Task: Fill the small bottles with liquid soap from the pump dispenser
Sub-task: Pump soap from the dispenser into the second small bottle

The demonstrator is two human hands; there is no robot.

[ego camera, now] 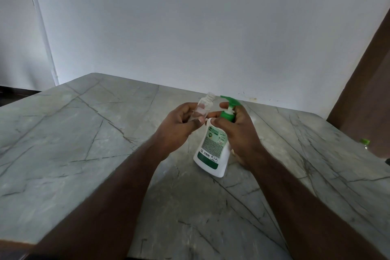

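Note:
A white soap dispenser (213, 150) with a green pump head (229, 101) stands on the grey marble table (84, 133), near its middle. My right hand (238, 131) grips the dispenser around its green collar, fingers curled at the neck below the pump. My left hand (179, 124) holds a small clear bottle (203, 107) with no cap on its threaded neck. The bottle is tilted, its mouth pointing up and right, just left of the green spout. I cannot tell whether any soap is inside it.
A small green-capped object (365, 143) lies at the table's right edge. A white wall runs behind the table and a brown door or panel (367, 65) stands at the right. The table's left and front areas show bare marble.

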